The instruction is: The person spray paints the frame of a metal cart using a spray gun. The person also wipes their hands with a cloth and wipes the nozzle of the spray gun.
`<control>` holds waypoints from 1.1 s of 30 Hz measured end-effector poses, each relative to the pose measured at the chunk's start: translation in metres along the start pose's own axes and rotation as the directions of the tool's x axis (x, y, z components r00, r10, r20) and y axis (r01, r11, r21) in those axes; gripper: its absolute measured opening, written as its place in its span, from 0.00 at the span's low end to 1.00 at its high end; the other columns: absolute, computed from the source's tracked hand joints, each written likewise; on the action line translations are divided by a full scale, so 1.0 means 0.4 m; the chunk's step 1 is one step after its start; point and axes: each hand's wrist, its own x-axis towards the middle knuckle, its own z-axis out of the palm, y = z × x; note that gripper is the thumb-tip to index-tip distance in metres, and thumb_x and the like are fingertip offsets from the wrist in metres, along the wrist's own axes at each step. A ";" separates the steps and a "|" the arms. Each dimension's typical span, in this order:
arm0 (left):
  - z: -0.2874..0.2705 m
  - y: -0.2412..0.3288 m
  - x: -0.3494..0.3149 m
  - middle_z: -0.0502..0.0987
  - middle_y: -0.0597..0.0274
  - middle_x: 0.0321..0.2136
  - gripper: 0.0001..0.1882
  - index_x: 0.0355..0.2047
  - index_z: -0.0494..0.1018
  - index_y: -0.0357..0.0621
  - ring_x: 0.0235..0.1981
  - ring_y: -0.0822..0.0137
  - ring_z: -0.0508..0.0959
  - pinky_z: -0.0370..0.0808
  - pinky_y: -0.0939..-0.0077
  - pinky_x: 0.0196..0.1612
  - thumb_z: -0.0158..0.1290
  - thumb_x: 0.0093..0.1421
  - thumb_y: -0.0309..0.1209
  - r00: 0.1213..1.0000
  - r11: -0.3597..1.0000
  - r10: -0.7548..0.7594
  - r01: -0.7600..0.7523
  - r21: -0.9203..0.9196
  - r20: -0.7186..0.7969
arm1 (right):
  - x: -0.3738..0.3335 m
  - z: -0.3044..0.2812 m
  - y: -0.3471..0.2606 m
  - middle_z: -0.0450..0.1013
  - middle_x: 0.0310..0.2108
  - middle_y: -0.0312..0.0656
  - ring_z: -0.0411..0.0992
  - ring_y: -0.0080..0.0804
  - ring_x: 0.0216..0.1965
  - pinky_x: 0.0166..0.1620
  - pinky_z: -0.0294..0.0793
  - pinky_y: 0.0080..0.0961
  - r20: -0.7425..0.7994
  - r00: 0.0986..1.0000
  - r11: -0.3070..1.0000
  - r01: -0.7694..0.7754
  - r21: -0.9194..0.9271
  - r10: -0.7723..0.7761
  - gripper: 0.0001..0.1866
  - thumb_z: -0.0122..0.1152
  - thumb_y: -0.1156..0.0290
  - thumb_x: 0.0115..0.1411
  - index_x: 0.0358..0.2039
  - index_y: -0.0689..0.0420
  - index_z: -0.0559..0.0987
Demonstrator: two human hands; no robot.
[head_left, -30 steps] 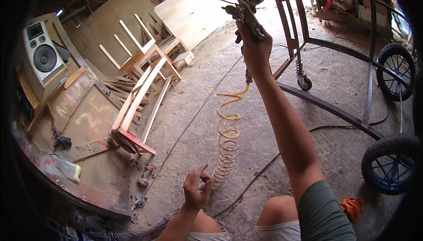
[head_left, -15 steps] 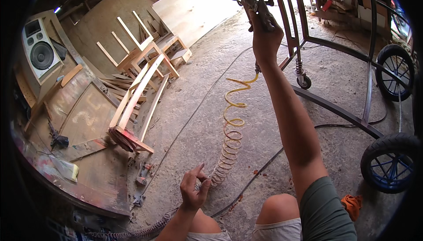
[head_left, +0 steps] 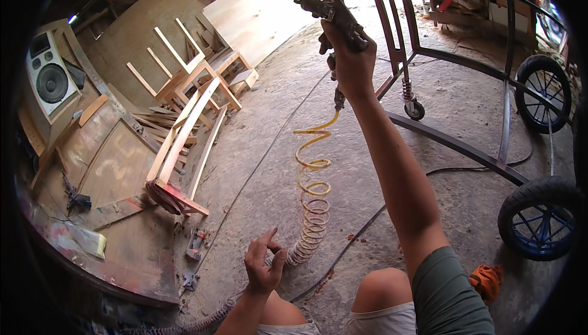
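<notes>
My right hand [head_left: 350, 59] is raised high at the top centre, gripping a dark spray gun [head_left: 324, 7] with a paint-stained cup above it. A yellow coiled air hose [head_left: 311, 197] hangs from the gun's handle and stretches down to the concrete floor. My left hand [head_left: 263, 266] hovers low near my knee, fingers loosely curled with the forefinger up, next to the lower end of the coil; I cannot tell whether it touches the hose.
A dark metal cart frame [head_left: 456, 145] with blue-rimmed wheels [head_left: 540, 228] stands at right. Wooden frames [head_left: 187, 123] and boards lie at left by a loudspeaker [head_left: 50, 80]. A black cable [head_left: 361, 231] and an orange rag [head_left: 487, 280] lie on the floor.
My right hand has lifted the spray gun higher and slightly right, stretching the coiled hose. The left hand stays low near the coil's end.
</notes>
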 end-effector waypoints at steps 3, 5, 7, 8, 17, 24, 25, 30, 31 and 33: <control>0.006 0.011 0.003 0.78 0.61 0.26 0.25 0.54 0.76 0.32 0.30 0.64 0.78 0.75 0.67 0.41 0.61 0.65 0.41 1.000 0.999 -0.023 0.022 -0.034 -0.010 | 0.019 -0.010 0.008 0.76 0.23 0.31 0.68 0.11 0.20 0.22 0.62 0.13 -0.090 0.983 0.980 0.148 -0.131 -0.160 0.08 0.69 0.67 0.65 0.36 0.59 0.84; 0.010 0.019 0.005 0.79 0.61 0.26 0.25 0.54 0.76 0.33 0.30 0.62 0.77 0.75 0.66 0.41 0.61 0.64 0.41 0.999 0.998 -0.032 0.032 -0.048 -0.011 | 0.032 -0.029 0.007 0.76 0.24 0.31 0.71 0.13 0.23 0.26 0.66 0.15 -0.128 0.952 0.921 0.227 -0.316 -0.279 0.10 0.69 0.66 0.64 0.33 0.60 0.83; 0.010 0.023 0.006 0.78 0.61 0.26 0.25 0.54 0.76 0.32 0.29 0.62 0.77 0.75 0.67 0.41 0.61 0.64 0.39 1.000 0.999 -0.025 0.025 -0.042 -0.003 | 0.039 -0.039 0.012 0.76 0.23 0.31 0.72 0.13 0.23 0.26 0.67 0.15 -0.175 0.951 0.951 0.213 -0.223 -0.254 0.10 0.70 0.66 0.64 0.31 0.60 0.82; 0.012 0.025 0.006 0.78 0.61 0.26 0.24 0.53 0.76 0.32 0.29 0.62 0.77 0.75 0.67 0.41 0.61 0.64 0.39 1.000 0.999 -0.024 0.024 -0.034 -0.003 | 0.043 -0.044 0.014 0.76 0.23 0.31 0.72 0.14 0.23 0.26 0.68 0.16 -0.198 0.950 0.962 0.207 -0.175 -0.241 0.11 0.70 0.66 0.63 0.31 0.60 0.82; 0.034 0.037 0.006 0.77 0.58 0.26 0.24 0.53 0.76 0.31 0.30 0.60 0.77 0.75 0.65 0.41 0.62 0.64 0.37 0.997 0.995 -0.069 0.072 -0.075 0.032 | 0.079 -0.102 -0.074 0.77 0.22 0.31 0.72 0.14 0.23 0.28 0.68 0.16 -0.165 0.928 0.909 0.272 -0.315 -0.335 0.09 0.71 0.67 0.62 0.32 0.60 0.84; 0.057 0.060 0.009 0.77 0.62 0.26 0.24 0.56 0.74 0.31 0.30 0.70 0.77 0.74 0.71 0.39 0.60 0.65 0.36 0.995 0.998 -0.057 0.059 -0.027 0.078 | 0.049 -0.163 -0.147 0.78 0.24 0.32 0.73 0.14 0.25 0.30 0.69 0.17 -0.156 0.890 0.868 0.356 -0.345 -0.428 0.09 0.70 0.68 0.63 0.34 0.61 0.84; 0.059 0.065 0.010 0.77 0.62 0.26 0.24 0.56 0.74 0.32 0.30 0.70 0.78 0.74 0.71 0.39 0.60 0.65 0.36 0.995 0.998 -0.058 0.060 -0.029 0.079 | 0.040 -0.166 -0.160 0.78 0.24 0.31 0.72 0.13 0.25 0.30 0.69 0.18 -0.161 0.890 0.871 0.355 -0.341 -0.426 0.09 0.69 0.68 0.63 0.36 0.62 0.84; 0.065 0.086 0.008 0.79 0.63 0.26 0.25 0.57 0.74 0.32 0.30 0.70 0.78 0.73 0.72 0.38 0.60 0.65 0.38 0.997 0.999 -0.027 0.029 -0.027 0.073 | 0.041 -0.158 -0.106 0.77 0.24 0.31 0.71 0.12 0.25 0.28 0.69 0.18 -0.182 0.879 0.871 0.368 -0.326 -0.440 0.09 0.69 0.70 0.64 0.38 0.63 0.84; 0.063 0.090 0.007 0.79 0.63 0.26 0.26 0.57 0.74 0.32 0.30 0.70 0.77 0.73 0.73 0.38 0.60 0.65 0.38 0.997 0.999 -0.038 0.040 -0.027 0.069 | 0.041 -0.152 -0.089 0.77 0.23 0.30 0.71 0.12 0.25 0.28 0.69 0.18 -0.186 0.890 0.882 0.345 -0.322 -0.417 0.09 0.69 0.70 0.64 0.38 0.63 0.83; 0.054 0.083 0.002 0.79 0.64 0.25 0.26 0.57 0.74 0.32 0.30 0.71 0.77 0.73 0.73 0.38 0.60 0.65 0.39 0.997 0.998 -0.056 0.057 -0.031 0.044 | 0.042 -0.135 -0.051 0.75 0.22 0.29 0.69 0.10 0.24 0.27 0.66 0.17 -0.184 0.903 0.898 0.325 -0.295 -0.387 0.08 0.69 0.70 0.64 0.37 0.62 0.83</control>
